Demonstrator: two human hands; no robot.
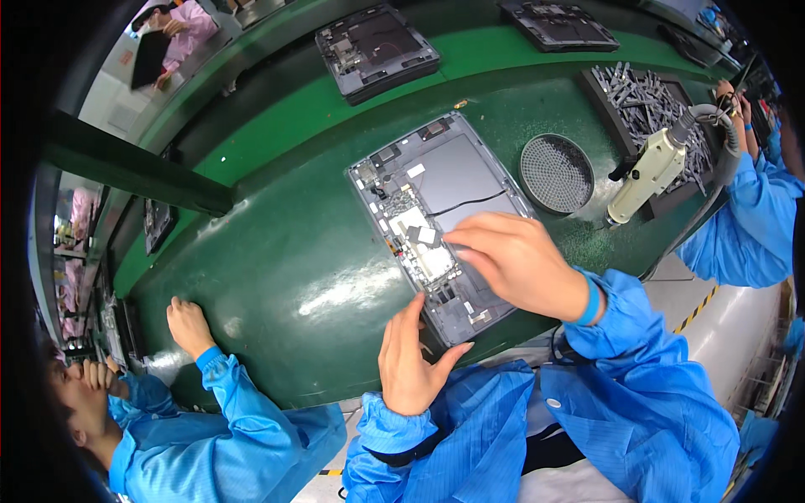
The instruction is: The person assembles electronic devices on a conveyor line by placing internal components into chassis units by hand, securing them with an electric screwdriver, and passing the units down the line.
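An opened, dark grey tablet-like device (474, 172) lies on the green bench in front of me. Its green and silver circuit board (409, 220) is exposed along the left side, and a black cable crosses the middle. My right hand (524, 264) reaches over the device, thumb and forefinger pinched at the edge of a small black piece with a white label (425, 235), just above the board. At the near left corner, my left hand (407, 356) has its thumb and fingers spread beside the casing, fingertips at its edge.
A round dish of small parts (557, 173) sits right of the device. Beyond are a pale electric screwdriver (650, 176) and a black tray of grey strips (591, 84). Another opened device (377, 50) lies farther back. Co-workers' blue sleeves (239, 394) flank me.
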